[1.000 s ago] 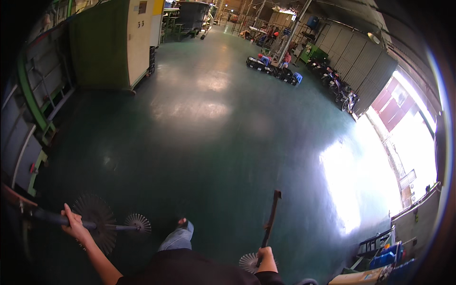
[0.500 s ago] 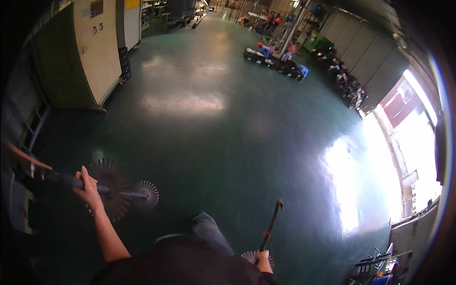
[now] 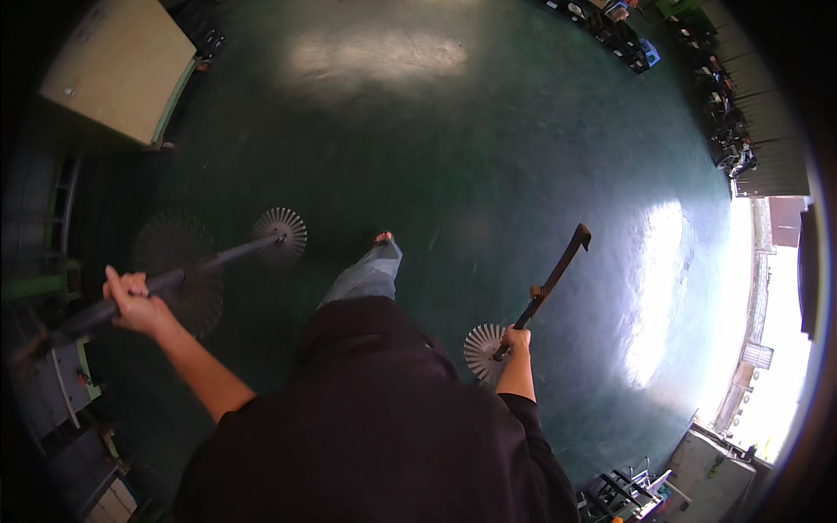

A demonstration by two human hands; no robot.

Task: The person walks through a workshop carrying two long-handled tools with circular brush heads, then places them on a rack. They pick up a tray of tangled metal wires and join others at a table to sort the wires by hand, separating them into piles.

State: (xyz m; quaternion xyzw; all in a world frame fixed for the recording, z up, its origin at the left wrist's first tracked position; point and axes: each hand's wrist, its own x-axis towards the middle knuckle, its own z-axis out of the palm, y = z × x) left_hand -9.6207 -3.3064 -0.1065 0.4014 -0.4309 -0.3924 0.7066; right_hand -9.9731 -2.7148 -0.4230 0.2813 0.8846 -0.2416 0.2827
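My left hand (image 3: pixel 135 305) is closed round a long dark shaft (image 3: pixel 231 255), which slants across the left side. A slotted metal disc (image 3: pixel 285 231) sits at its far end. A larger, blurred toothed disc (image 3: pixel 199 305) shows closer to the hand. In my right hand (image 3: pixel 518 338) is the lower part of a dark metal bar with a hooked tip (image 3: pixel 562 266). Beside and below that hand appears another slotted disc (image 3: pixel 479 356); how it joins the bar is hidden. Both hands are apart, out to either side of me.
I stand on a dark green floor (image 3: pixel 436 157). A tall beige cabinet (image 3: pixel 126 70) is at the far left. Black crates (image 3: pixel 619 39) lie far right, before a bright doorway (image 3: pixel 767 331). A metal frame or cart (image 3: pixel 632 492) is at the lower right.
The view has tipped down, so the cabinet and crates sit higher in it. One foot has come into sight ahead. Both hands still hold the same things.
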